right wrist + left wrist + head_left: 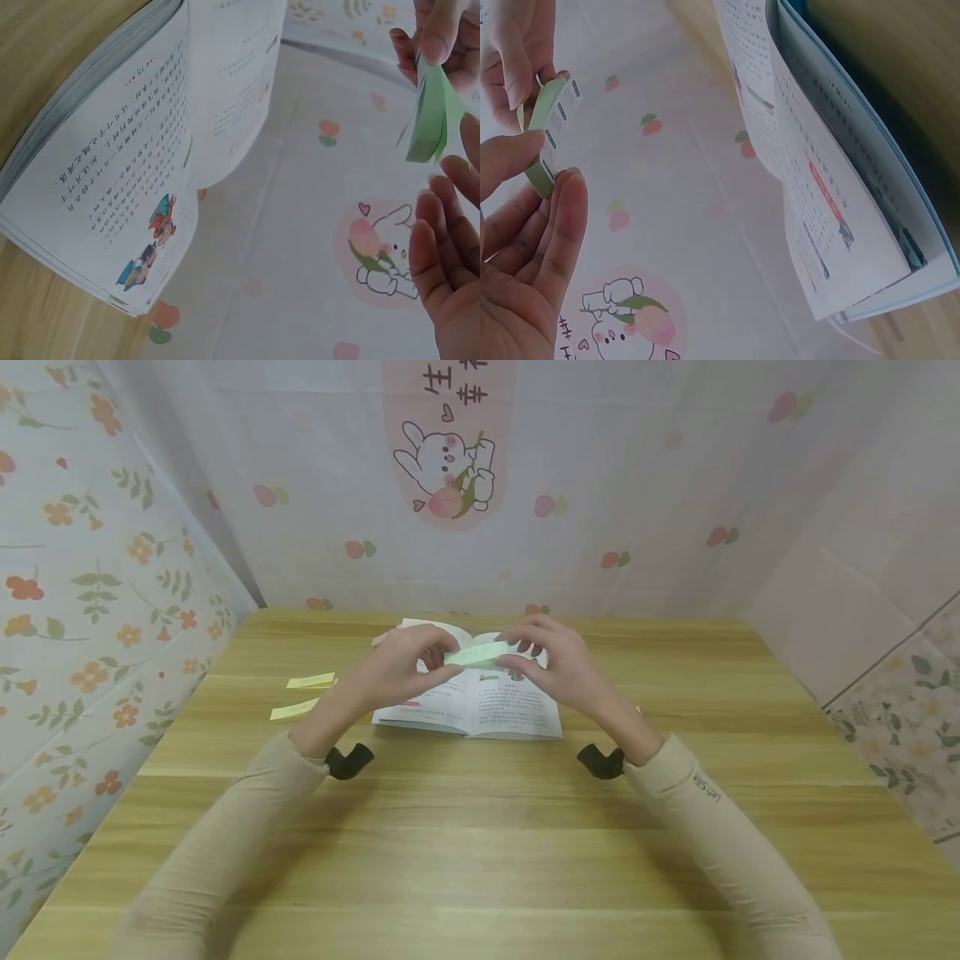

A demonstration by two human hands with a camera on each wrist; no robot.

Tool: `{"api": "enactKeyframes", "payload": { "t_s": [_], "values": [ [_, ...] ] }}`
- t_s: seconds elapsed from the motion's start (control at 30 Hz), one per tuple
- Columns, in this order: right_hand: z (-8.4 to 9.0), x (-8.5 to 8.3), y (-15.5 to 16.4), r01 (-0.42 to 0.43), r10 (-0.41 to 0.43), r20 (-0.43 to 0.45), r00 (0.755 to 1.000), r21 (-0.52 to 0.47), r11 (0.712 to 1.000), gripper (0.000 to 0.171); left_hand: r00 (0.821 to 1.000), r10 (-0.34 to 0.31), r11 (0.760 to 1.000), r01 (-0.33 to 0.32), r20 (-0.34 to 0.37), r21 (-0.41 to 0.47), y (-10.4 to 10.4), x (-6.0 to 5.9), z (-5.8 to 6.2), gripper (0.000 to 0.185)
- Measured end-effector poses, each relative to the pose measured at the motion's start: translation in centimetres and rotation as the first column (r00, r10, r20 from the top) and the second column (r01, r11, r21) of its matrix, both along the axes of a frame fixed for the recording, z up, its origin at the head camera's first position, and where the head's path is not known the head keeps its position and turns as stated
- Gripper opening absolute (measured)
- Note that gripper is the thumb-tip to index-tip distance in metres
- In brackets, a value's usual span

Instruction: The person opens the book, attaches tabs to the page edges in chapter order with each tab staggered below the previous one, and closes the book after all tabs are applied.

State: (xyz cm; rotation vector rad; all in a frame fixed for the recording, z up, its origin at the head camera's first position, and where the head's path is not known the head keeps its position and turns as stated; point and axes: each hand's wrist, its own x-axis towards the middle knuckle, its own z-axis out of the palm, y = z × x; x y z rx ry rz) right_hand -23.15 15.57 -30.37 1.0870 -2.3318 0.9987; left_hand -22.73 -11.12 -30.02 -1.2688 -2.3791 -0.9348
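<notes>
A green sticky note pad (477, 653) is held up in front of the open book (513, 710), spanning both hands. My left hand (408, 664) pinches one end of it between thumb and fingers. In the left wrist view, printed marks run along one face of the pad (551, 120). At the other end is my right hand (551, 660), thumb and fingertips around the pad's edge. A green sheet flares away from the pad (431, 124) towards the right thumb (470, 139) in the right wrist view. The book's pages carry print and small colour pictures.
Yellow paper strips (311, 680) lie on the wooden table (480, 843) left of the book, near the left forearm. A black wrist camera (349, 762) sits at the left cuff, another (600, 762) at the right. A patterned cloth (600, 468) hangs behind the table.
</notes>
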Motion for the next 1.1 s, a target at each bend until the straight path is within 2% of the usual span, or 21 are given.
{"api": "enactKeyframes", "payload": {
  "t_s": [0.1,0.2,0.37,0.53,0.73,0.87,1.1],
  "values": [
    [0.0,0.0,0.0,-0.013,0.014,0.031,0.999,-0.023,1.0,0.021,1.0,0.004,1.0,-0.004,-0.022,-0.005,0.1,0.1,-0.1,0.015],
    [0.0,0.1,-0.1,-0.025,0.031,0.118,0.993,-0.047,0.999,0.018,1.0,0.0,1.0,0.0,-0.011,-0.012,0.2,0.3,-0.1,0.016],
    [-0.3,0.6,-0.2,0.004,0.015,0.292,0.956,-0.064,0.998,0.018,1.0,0.024,0.999,-0.024,0.009,-0.047,0.6,0.3,-0.3,0.017],
    [-0.7,0.6,-0.3,0.03,-0.001,0.379,0.925,-0.07,0.997,0.016,0.998,0.061,0.996,-0.061,-0.006,-0.072,0.9,0.4,-0.5,0.018],
    [-1.1,0.6,-0.4,0.04,0.008,0.42,0.908,-0.106,0.994,0.022,0.995,0.086,0.994,-0.09,-0.051,-0.067,1.2,0.6,-0.7,0.017],
    [-1.1,0.6,-0.5,0.049,0.009,0.41,0.912,-0.13,0.99,0.023,0.992,0.099,0.993,-0.104,-0.077,-0.061,1.3,0.7,-0.9,0.017],
    [-1.1,0.7,-0.7,0.042,0.035,0.38,0.924,-0.193,0.98,0.021,0.987,0.149,0.982,-0.155,-0.065,-0.106,1.7,0.7,-0.9,0.017]
  ]
}}
